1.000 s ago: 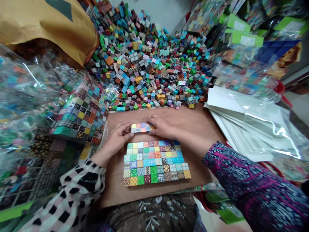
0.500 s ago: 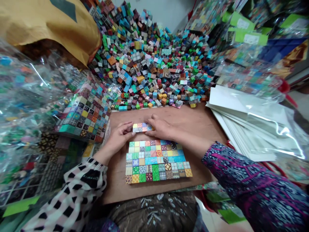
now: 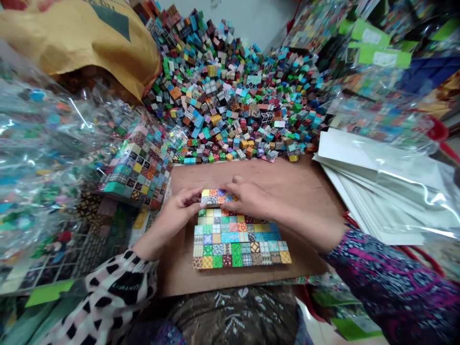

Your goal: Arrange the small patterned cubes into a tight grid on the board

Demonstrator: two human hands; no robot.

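Observation:
Several patterned cubes form a short row [image 3: 212, 197] at the top edge of a flat layer of cubes [image 3: 237, 242] on the brown board [image 3: 251, 279]. My left hand [image 3: 183, 207] has its thumb and fingers closed on the row's left end. From the right, my right hand [image 3: 246, 196] grips the other end, its fingers covering part of the row. The layer's lower rows reach further right than its upper ones, and my right hand hides part of its top right.
A big heap of loose cubes [image 3: 233, 105] lies behind the board. On the left are a wrapped block of cubes [image 3: 138, 167], clear plastic bags [image 3: 46, 143] and a yellow sack [image 3: 82, 43]. White sheets [image 3: 366, 177] are stacked on the right.
Both hands have brought the short row of cubes toward me, from a gap beyond the layer to its top edge. The whole view has shifted slightly.

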